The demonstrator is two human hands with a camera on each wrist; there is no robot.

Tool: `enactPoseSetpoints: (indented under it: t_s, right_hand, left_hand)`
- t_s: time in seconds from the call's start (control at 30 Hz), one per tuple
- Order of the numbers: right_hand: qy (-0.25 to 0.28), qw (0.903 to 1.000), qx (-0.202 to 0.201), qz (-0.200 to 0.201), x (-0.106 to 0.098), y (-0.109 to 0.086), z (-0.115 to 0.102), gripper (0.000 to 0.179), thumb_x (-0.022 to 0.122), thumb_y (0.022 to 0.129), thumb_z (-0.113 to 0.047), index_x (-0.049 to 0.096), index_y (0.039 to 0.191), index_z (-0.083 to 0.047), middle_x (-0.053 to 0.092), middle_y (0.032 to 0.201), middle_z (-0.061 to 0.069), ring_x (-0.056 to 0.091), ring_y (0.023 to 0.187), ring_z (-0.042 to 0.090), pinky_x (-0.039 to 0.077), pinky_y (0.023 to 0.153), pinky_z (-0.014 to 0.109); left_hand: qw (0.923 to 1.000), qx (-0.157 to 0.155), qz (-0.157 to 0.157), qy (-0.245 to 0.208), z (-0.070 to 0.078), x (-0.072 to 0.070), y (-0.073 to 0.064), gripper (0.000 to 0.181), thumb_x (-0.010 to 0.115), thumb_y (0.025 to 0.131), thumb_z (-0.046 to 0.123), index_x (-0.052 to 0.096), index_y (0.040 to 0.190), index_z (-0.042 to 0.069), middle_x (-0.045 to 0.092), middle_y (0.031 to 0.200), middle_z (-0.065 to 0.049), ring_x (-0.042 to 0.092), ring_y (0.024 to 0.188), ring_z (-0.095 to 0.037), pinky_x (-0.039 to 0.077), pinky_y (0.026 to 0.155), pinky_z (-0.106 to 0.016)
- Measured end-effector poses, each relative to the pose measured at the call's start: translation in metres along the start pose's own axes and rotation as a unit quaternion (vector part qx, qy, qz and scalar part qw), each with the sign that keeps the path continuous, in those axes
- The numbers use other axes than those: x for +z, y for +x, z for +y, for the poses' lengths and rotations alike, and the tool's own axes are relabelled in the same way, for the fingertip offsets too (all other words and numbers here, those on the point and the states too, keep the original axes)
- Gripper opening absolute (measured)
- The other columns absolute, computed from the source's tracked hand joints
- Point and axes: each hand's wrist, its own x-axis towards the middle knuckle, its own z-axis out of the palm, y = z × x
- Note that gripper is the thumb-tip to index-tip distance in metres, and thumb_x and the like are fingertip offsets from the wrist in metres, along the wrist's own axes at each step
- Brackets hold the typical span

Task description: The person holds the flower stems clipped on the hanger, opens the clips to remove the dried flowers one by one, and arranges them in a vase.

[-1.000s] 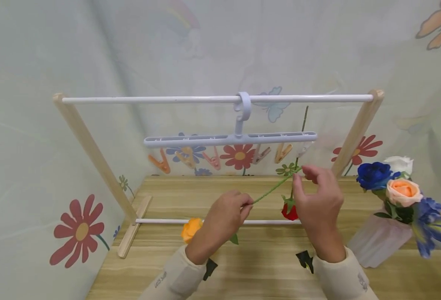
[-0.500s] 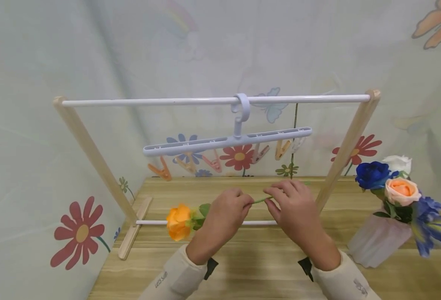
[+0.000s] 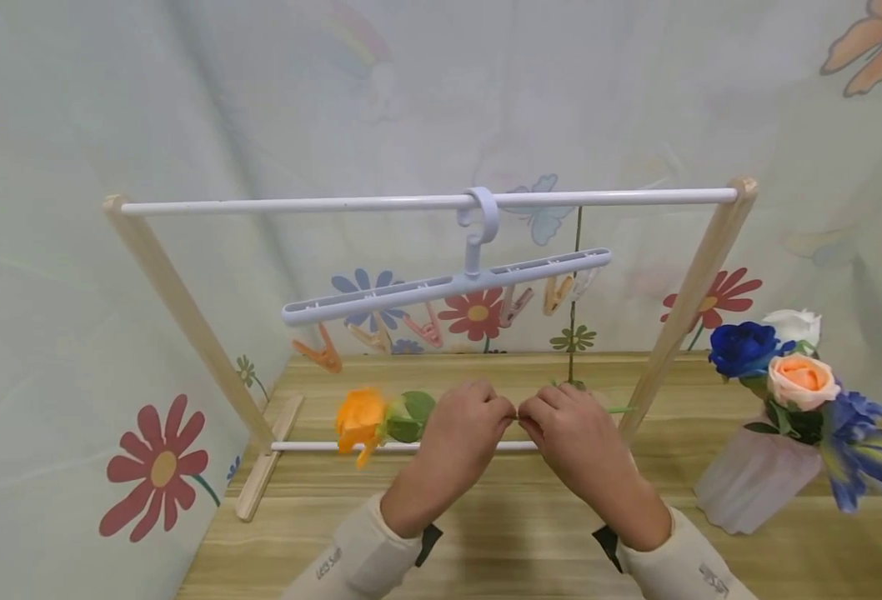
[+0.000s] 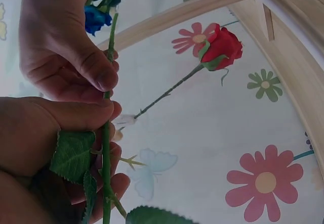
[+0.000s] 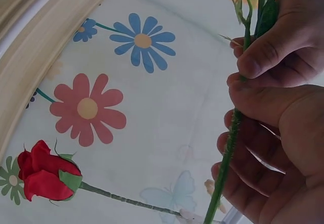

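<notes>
An orange rose (image 3: 361, 418) lies sideways in the air, its bloom to the left in the head view. My left hand (image 3: 462, 437) pinches its green stem (image 4: 106, 158) between thumb and fingers, below the leaves. Right beside it, my right hand (image 3: 582, 442) pinches the same stem, the thumbs almost touching; the stem's tip sticks out past the right hand. Behind the hands a red rose (image 4: 223, 47) hangs bloom-down from a pale clip at the right end of the hanger (image 3: 441, 289). In the head view its bloom is hidden by the right hand.
The hanger hooks over the white bar (image 3: 298, 204) of a wooden stand, tilted with its left end lower. Several coloured clips, such as an orange clip (image 3: 323, 350), dangle from it. At right stands a ribbed vase (image 3: 756, 479) of flowers on the wooden table (image 3: 501, 550).
My right hand has come down and left from the stem's end to beside my left hand. The orange rose has swung up to level. The hanger has tilted more, its left end sinking.
</notes>
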Motion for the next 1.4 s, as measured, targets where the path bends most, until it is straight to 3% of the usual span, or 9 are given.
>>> enactPoseSetpoints:
  t_s: [0.27, 0.5, 0.7, 0.8, 1.03, 1.13, 1.3, 1.37, 1.4]
  right_hand:
    - [-0.008, 0.9996, 0.016, -0.024, 0.000, -0.004, -0.004, 0.021, 0.092, 0.071, -0.007, 0.076, 0.084, -0.012, 0.071, 0.080, -0.001, 0.063, 0.071, 0.017, 0.055, 0.062, 0.028]
    - [0.004, 0.9994, 0.034, 0.007, 0.002, -0.007, -0.002, 0.023, 0.092, 0.068, -0.003, 0.076, 0.083, -0.011, 0.071, 0.078, -0.001, 0.063, 0.069, 0.018, 0.055, 0.062, 0.030]
    - [0.036, 0.9968, 0.060, 0.038, 0.000, -0.014, 0.006, 0.021, 0.089, 0.071, -0.003, 0.075, 0.085, -0.010, 0.069, 0.077, 0.000, 0.061, 0.066, 0.019, 0.053, 0.060, 0.032]
    - [0.046, 0.9945, 0.080, 0.051, -0.003, -0.018, 0.011, 0.021, 0.088, 0.072, -0.002, 0.074, 0.085, -0.010, 0.069, 0.079, 0.002, 0.062, 0.069, 0.021, 0.055, 0.060, 0.035]
    - [0.035, 0.9903, 0.110, 0.077, -0.015, -0.029, 0.023, 0.021, 0.088, 0.073, -0.001, 0.074, 0.087, -0.009, 0.071, 0.081, 0.006, 0.067, 0.077, 0.027, 0.057, 0.064, 0.041]
    - [0.036, 0.9872, 0.119, 0.100, -0.023, -0.033, 0.027, 0.023, 0.087, 0.072, 0.001, 0.075, 0.088, -0.008, 0.073, 0.082, 0.006, 0.069, 0.077, 0.024, 0.056, 0.065, 0.040]
    - [0.042, 0.9783, 0.153, 0.134, -0.037, -0.040, 0.035, 0.027, 0.087, 0.069, 0.006, 0.075, 0.092, -0.005, 0.074, 0.083, 0.009, 0.068, 0.070, 0.022, 0.052, 0.063, 0.035]
    - [0.043, 0.9723, 0.179, 0.144, -0.043, -0.042, 0.038, 0.027, 0.086, 0.070, 0.006, 0.075, 0.093, -0.004, 0.075, 0.084, 0.010, 0.068, 0.070, 0.023, 0.051, 0.064, 0.028]
    - [0.045, 0.9684, 0.194, 0.150, -0.046, -0.044, 0.039, 0.027, 0.086, 0.071, 0.006, 0.075, 0.094, -0.003, 0.075, 0.084, 0.011, 0.068, 0.071, 0.017, 0.051, 0.066, 0.023]
  left_hand:
    - [0.9993, -0.013, 0.029, 0.022, 0.004, 0.005, -0.001, 0.009, 0.081, 0.088, 0.024, 0.074, 0.087, 0.018, 0.066, 0.081, 0.005, 0.060, 0.075, -0.013, 0.046, 0.060, -0.024]
    - [0.9978, -0.019, 0.056, -0.029, 0.009, 0.005, -0.001, 0.004, 0.078, 0.089, 0.017, 0.076, 0.092, 0.017, 0.069, 0.086, 0.004, 0.062, 0.079, -0.014, 0.051, 0.066, -0.027]
    - [0.9828, 0.038, 0.141, -0.114, 0.015, -0.002, 0.000, 0.008, 0.074, 0.089, 0.008, 0.076, 0.093, 0.014, 0.068, 0.088, 0.003, 0.063, 0.081, -0.014, 0.054, 0.075, -0.025]
    - [0.9753, 0.067, 0.162, -0.134, 0.018, -0.006, -0.001, 0.007, 0.076, 0.089, 0.008, 0.076, 0.092, 0.014, 0.067, 0.088, 0.003, 0.063, 0.082, -0.013, 0.054, 0.078, -0.022]
    - [0.9725, 0.094, 0.133, -0.167, 0.025, -0.006, -0.004, 0.007, 0.078, 0.090, 0.013, 0.076, 0.096, 0.016, 0.068, 0.088, 0.005, 0.061, 0.083, -0.009, 0.053, 0.079, -0.013]
    - [0.9719, 0.098, 0.116, -0.180, 0.025, -0.002, -0.004, 0.007, 0.076, 0.091, 0.013, 0.076, 0.097, 0.016, 0.071, 0.090, 0.006, 0.064, 0.084, -0.008, 0.054, 0.079, -0.015]
    - [0.9739, 0.056, 0.059, -0.212, 0.021, 0.009, 0.001, 0.009, 0.072, 0.095, 0.016, 0.076, 0.103, 0.016, 0.076, 0.098, 0.006, 0.069, 0.091, -0.010, 0.056, 0.082, -0.021]
    - [0.9733, 0.029, 0.033, -0.225, 0.019, 0.013, 0.004, 0.010, 0.070, 0.097, 0.018, 0.076, 0.105, 0.017, 0.077, 0.101, 0.006, 0.069, 0.092, -0.010, 0.056, 0.081, -0.019]
    - [0.9723, 0.016, 0.022, -0.232, 0.017, 0.015, 0.005, 0.011, 0.070, 0.097, 0.019, 0.077, 0.106, 0.017, 0.077, 0.102, 0.006, 0.069, 0.092, -0.010, 0.056, 0.081, -0.019]
